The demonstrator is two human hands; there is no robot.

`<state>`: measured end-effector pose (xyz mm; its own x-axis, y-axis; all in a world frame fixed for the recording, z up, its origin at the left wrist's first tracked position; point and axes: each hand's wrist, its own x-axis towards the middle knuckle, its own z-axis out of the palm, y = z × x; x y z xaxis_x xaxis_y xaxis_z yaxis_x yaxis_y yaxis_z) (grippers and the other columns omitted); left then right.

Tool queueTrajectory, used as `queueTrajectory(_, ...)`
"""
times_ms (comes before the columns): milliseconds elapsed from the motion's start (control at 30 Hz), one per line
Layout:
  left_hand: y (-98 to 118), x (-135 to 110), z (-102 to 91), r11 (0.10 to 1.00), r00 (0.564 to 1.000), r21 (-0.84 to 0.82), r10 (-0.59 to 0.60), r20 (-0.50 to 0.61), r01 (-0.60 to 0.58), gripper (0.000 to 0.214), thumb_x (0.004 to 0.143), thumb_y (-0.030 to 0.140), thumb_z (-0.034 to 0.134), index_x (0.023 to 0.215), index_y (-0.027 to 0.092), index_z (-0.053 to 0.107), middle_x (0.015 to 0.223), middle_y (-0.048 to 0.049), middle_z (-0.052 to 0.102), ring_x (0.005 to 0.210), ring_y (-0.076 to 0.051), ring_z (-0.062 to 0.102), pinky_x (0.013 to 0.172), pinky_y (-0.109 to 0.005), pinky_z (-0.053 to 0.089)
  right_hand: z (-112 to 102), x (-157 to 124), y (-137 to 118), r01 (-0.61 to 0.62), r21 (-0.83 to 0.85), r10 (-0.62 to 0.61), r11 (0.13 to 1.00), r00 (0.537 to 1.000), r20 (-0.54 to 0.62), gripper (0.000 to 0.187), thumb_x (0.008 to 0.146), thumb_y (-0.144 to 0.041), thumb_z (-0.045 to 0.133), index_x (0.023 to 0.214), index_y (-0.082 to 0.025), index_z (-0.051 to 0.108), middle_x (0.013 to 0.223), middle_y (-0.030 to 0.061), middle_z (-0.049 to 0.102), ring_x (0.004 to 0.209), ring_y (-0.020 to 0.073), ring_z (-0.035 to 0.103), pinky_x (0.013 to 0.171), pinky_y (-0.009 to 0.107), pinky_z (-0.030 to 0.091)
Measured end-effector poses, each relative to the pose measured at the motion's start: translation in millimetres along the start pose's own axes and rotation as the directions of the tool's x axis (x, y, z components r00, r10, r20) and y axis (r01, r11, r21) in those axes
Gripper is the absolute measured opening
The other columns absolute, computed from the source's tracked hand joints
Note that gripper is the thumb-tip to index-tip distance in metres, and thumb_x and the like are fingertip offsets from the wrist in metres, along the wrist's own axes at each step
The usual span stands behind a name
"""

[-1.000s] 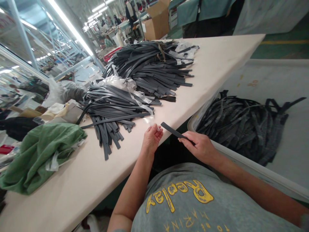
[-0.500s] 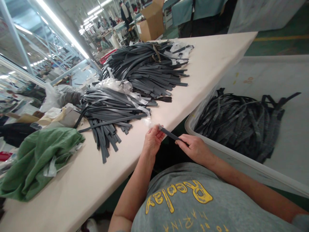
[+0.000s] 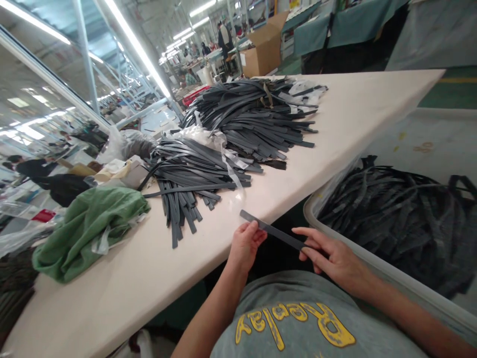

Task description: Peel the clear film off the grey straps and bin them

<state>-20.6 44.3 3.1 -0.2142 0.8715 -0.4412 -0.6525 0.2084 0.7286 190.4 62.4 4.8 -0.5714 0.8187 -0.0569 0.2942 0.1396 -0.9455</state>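
A dark grey fabric strip [image 3: 280, 234] stretches between my hands, just off the table's front edge. My left hand [image 3: 246, 239] pinches it near one end, and a short tip sticks out past the fingers. Farther along, my right hand [image 3: 328, 253] grips the strip between thumb and fingers, with the index finger lifted. Beyond my left hand, a pile of similar grey strips [image 3: 197, 171] lies on the pale table [image 3: 149, 288]. A larger bundle of strips [image 3: 257, 114] lies behind it, with white plastic film [image 3: 203, 134] between the two.
To my right stands a big white bin [image 3: 395, 271] with many dark strips [image 3: 395, 214] inside. A green cloth [image 3: 89, 228] lies on the table at left. At the back are a cardboard box [image 3: 264, 47] and a standing person [image 3: 224, 42].
My view has shifted, so the table appears farther right. More of the strip's tip now shows beyond my left fingers. My right index finger has lifted away from the strip.
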Motion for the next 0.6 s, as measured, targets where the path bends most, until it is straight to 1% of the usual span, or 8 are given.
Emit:
queueTrajectory(100, -12, -20, 5.3, 0.998, 0.984, 0.047, -0.037, 0.174, 0.029, 0.031, 0.066, 0.035, 0.085, 0.082, 0.011, 0.074, 0.076, -0.0059, 0.071, 0.065, -0.012, 0.064, 0.07, -0.026, 0.05, 11, 9, -9, 0.054, -0.028, -0.055, 0.998, 0.998, -0.01, 0.04, 0.094, -0.034, 0.046, 0.131, -0.021, 0.05, 0.075, -0.0008, 0.067, 0.05, 0.0114, 0.059, 0.053, 0.025, 0.05)
queueTrajectory(167, -14, -31, 6.3, 0.998, 0.965, 0.055, -0.014, 0.262, 0.0, 0.028, 0.071, 0.033, 0.081, 0.086, 0.01, 0.075, 0.079, -0.0069, 0.072, 0.068, -0.013, 0.063, 0.072, -0.026, 0.05, 15, 15, -18, 0.101, -0.036, -0.101, 0.994, 0.995, 0.013, 0.041, 0.093, -0.033, 0.048, 0.132, -0.021, 0.05, 0.075, -0.0009, 0.067, 0.051, 0.0116, 0.06, 0.056, 0.026, 0.051)
queueTrajectory(200, -11, -35, 4.4, 0.998, 0.963, 0.053, 0.007, 0.268, -0.022, 0.027, 0.073, 0.032, 0.08, 0.087, 0.01, 0.076, 0.082, -0.0072, 0.072, 0.07, -0.013, 0.063, 0.073, -0.026, 0.05, 15, 16, -22, 0.112, -0.025, -0.11, 0.993, 0.993, 0.043, 0.043, 0.093, -0.032, 0.048, 0.134, -0.021, 0.049, 0.076, -0.0005, 0.068, 0.053, 0.012, 0.061, 0.057, 0.026, 0.052)
queueTrajectory(233, -7, -39, 0.9, 0.998, 0.969, 0.047, 0.03, 0.244, -0.043, 0.025, 0.074, 0.032, 0.079, 0.087, 0.011, 0.076, 0.083, -0.0071, 0.072, 0.073, -0.013, 0.063, 0.074, -0.025, 0.05, 14, 16, -25, 0.113, -0.005, -0.112, 0.994, 0.99, 0.081, 0.045, 0.093, -0.032, 0.048, 0.136, -0.02, 0.047, 0.078, 0.0, 0.068, 0.055, 0.0124, 0.063, 0.057, 0.026, 0.052)
queueTrajectory(333, 6, -47, -14.8, 0.997, 0.992, 0.021, 0.074, 0.105, -0.076, 0.024, 0.071, 0.033, 0.082, 0.084, 0.014, 0.077, 0.083, -0.0056, 0.073, 0.075, -0.012, 0.064, 0.074, -0.023, 0.05, 6, 10, -30, 0.068, 0.038, -0.074, 0.997, 0.98, 0.183, 0.048, 0.092, -0.032, 0.048, 0.139, -0.02, 0.043, 0.081, 0.0008, 0.069, 0.059, 0.0131, 0.064, 0.057, 0.025, 0.053)
queueTrajectory(400, 10, -53, -23.1, 0.996, 0.995, 0.008, 0.083, 0.062, -0.084, 0.025, 0.069, 0.033, 0.084, 0.084, 0.014, 0.077, 0.08, -0.0049, 0.072, 0.073, -0.012, 0.064, 0.073, -0.023, 0.05, 5, 10, -31, 0.049, 0.03, -0.054, 0.998, 0.976, 0.212, 0.047, 0.093, -0.033, 0.047, 0.139, -0.021, 0.044, 0.079, 0.0005, 0.069, 0.056, 0.0123, 0.063, 0.055, 0.025, 0.052)
queueTrajectory(533, 6, -68, -25.5, 0.995, 0.985, 0.007, 0.098, 0.143, -0.1, 0.026, 0.073, 0.032, 0.08, 0.088, 0.012, 0.077, 0.083, -0.0075, 0.073, 0.074, -0.014, 0.064, 0.076, -0.025, 0.05, 21, 27, -42, 0.122, 0.002, -0.119, 0.993, 0.958, 0.26, 0.043, 0.093, -0.035, 0.049, 0.135, -0.022, 0.049, 0.079, 0.0001, 0.069, 0.053, 0.0114, 0.061, 0.056, 0.025, 0.051)
queueTrajectory(600, 17, -71, -28.5, 0.988, 0.979, -0.006, 0.151, 0.139, -0.152, 0.027, 0.074, 0.033, 0.079, 0.09, 0.011, 0.077, 0.086, -0.0088, 0.074, 0.076, -0.015, 0.065, 0.078, -0.028, 0.05, 33, 42, -56, 0.14, 0.035, -0.145, 0.989, 0.947, 0.288, 0.046, 0.094, -0.04, 0.05, 0.136, -0.022, 0.048, 0.079, 0.0005, 0.069, 0.053, 0.0116, 0.06, 0.057, 0.026, 0.052)
